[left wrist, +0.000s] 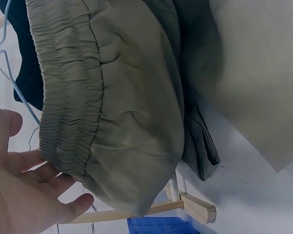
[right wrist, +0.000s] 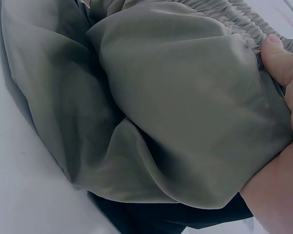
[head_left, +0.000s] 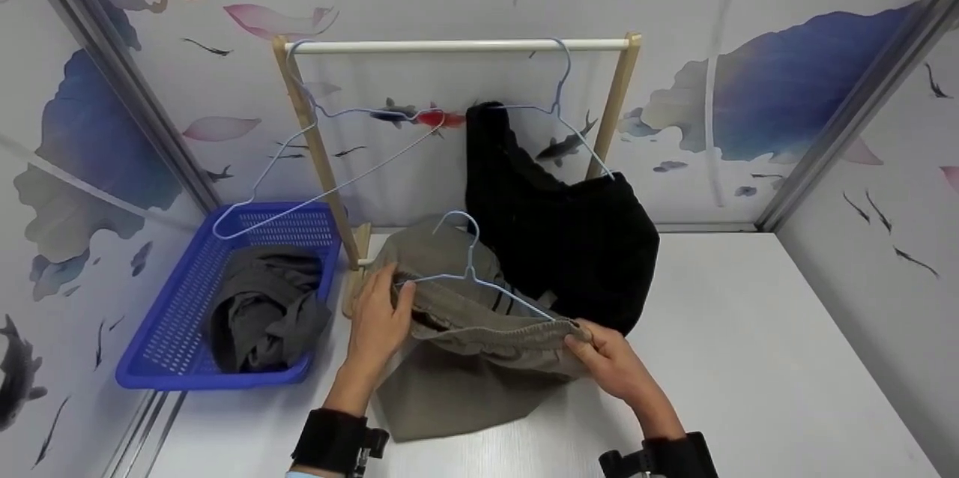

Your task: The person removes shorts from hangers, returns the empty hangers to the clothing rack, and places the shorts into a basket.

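Olive-grey elastic-waist pants (head_left: 479,395) hang in front of the rack, their gathered waistband spread between both hands. A light-blue hanger (head_left: 470,268) lies across the waist opening with its hook up, free of the rack's bar. At the waistband's left end is my left hand (head_left: 380,321); in the left wrist view its nearly straight fingers (left wrist: 44,171) touch the gathered edge and its thumb stands apart from the cloth. My right hand (head_left: 610,362) pinches the waistband's right end near the hanger's tip, thumb on the near side. Cloth hides its other fingertips in the right wrist view.
Behind stands a rack with a white bar (head_left: 457,46) and wooden posts. An unloaded blue hanger (head_left: 318,115) hangs at its left, a black garment (head_left: 577,246) on another hanger at its right. Dark grey cloth (head_left: 266,313) lies in the blue basket (head_left: 138,369).
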{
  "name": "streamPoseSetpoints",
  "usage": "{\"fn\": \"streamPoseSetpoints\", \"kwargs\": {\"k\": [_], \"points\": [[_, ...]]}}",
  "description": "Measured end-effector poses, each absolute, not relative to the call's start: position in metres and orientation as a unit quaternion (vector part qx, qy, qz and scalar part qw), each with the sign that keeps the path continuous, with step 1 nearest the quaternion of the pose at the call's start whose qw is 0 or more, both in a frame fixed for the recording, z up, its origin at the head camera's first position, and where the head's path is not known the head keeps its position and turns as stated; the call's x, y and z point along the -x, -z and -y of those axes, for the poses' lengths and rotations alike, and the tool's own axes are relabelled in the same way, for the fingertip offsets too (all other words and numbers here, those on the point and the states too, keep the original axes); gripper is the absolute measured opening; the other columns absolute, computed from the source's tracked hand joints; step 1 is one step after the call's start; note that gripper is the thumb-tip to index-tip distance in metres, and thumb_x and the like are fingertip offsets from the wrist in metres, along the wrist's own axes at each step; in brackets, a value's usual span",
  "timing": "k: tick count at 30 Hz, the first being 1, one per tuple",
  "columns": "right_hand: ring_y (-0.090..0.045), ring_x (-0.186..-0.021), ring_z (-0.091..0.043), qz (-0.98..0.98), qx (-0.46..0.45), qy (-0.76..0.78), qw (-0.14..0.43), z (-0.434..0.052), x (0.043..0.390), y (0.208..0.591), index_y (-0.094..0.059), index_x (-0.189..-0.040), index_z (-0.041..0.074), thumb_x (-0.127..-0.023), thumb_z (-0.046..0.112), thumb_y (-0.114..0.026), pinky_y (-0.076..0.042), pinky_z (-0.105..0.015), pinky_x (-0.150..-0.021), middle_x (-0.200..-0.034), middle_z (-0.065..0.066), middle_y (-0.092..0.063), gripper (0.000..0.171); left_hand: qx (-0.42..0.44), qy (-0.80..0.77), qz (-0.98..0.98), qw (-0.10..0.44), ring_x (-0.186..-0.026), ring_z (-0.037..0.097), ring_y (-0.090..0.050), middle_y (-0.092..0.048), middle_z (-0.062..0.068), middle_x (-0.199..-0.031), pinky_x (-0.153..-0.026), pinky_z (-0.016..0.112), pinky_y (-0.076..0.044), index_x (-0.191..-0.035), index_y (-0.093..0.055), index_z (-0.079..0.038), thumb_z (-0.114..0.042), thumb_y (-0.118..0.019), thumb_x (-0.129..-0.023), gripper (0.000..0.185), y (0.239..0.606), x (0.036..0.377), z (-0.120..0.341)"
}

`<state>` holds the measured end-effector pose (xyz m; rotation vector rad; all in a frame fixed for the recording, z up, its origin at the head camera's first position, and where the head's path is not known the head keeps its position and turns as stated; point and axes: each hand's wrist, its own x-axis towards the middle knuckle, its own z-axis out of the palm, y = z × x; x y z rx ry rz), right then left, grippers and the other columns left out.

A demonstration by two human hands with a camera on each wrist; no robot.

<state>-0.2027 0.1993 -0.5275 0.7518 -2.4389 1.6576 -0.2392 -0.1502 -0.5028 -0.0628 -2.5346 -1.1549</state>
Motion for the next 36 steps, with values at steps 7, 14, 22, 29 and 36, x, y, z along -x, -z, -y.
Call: {"fn": "streamPoseSetpoints", "kwargs": {"k": [7, 14, 22, 29, 36], "points": [[-0.048, -0.075, -0.002, 0.805, -0.251, -0.535, 0.046, -0.203, 0.203, 0.524, -0.067, -0.094, 0.009, -0.102, 0.002, -0.058, -0.041, -0.026, -0.064, -0.083, 0.01, -0.054, 0.013, 0.019, 0.403, 0.897, 0.179, -0.13, 0.046, -0.054, -0.061, 0.027, -0.137, -0.109, 0.064, -0.037, -0.138, -0.058, 0.005, -0.022, -0.057, -0.106, 0.042, 0.504, 0.242, 0.152], [-0.056, -0.085, -0.002, 0.808, -0.243, -0.536, 0.031, -0.208, 0.201, 0.524, -0.071, -0.108, 0.004, -0.104, 0.005, -0.056, -0.046, -0.025, -0.075, -0.097, 0.002, -0.07, 0.016, 0.013, 0.401, 0.896, 0.188, -0.125, 0.045, -0.058, -0.068, 0.022, -0.128, -0.11, 0.065, -0.034, -0.127, -0.067, 0.001, -0.024, -0.054, -0.107, 0.034, 0.507, 0.242, 0.156], [-0.058, -0.086, -0.002, 0.8, -0.237, -0.551, 0.016, -0.212, 0.199, 0.526, -0.071, -0.115, 0.0, -0.105, 0.005, -0.055, -0.048, -0.025, -0.075, -0.101, -0.003, -0.073, 0.02, 0.029, 0.392, 0.883, 0.255, -0.068, 0.025, -0.056, -0.058, 0.005, -0.071, -0.077, 0.05, -0.042, -0.086, -0.065, -0.007, -0.021, -0.06, -0.103, 0.023, 0.514, 0.24, 0.16], [-0.055, -0.08, -0.002, 0.796, -0.238, -0.555, 0.039, -0.212, 0.2, 0.531, -0.07, -0.106, 0.002, -0.104, 0.001, -0.055, -0.046, -0.025, -0.069, -0.094, -0.002, -0.07, 0.015, 0.031, 0.39, 0.875, 0.286, -0.055, 0.014, -0.038, -0.043, -0.004, -0.06, -0.054, 0.032, -0.032, -0.074, -0.057, -0.009, -0.023, -0.064, -0.098, 0.029, 0.516, 0.235, 0.158], [-0.061, -0.086, -0.002, 0.806, -0.164, -0.558, 0.11, -0.209, 0.2, 0.536, -0.075, -0.108, 0.006, -0.098, -0.001, -0.064, -0.049, -0.021, -0.076, -0.099, -0.001, -0.074, 0.016, 0.0, 0.412, 0.877, 0.249, -0.062, 0.021, -0.046, -0.055, 0.003, -0.064, -0.069, 0.041, -0.037, -0.081, -0.061, -0.01, -0.029, -0.067, -0.097, 0.026, 0.509, 0.225, 0.151]]}}
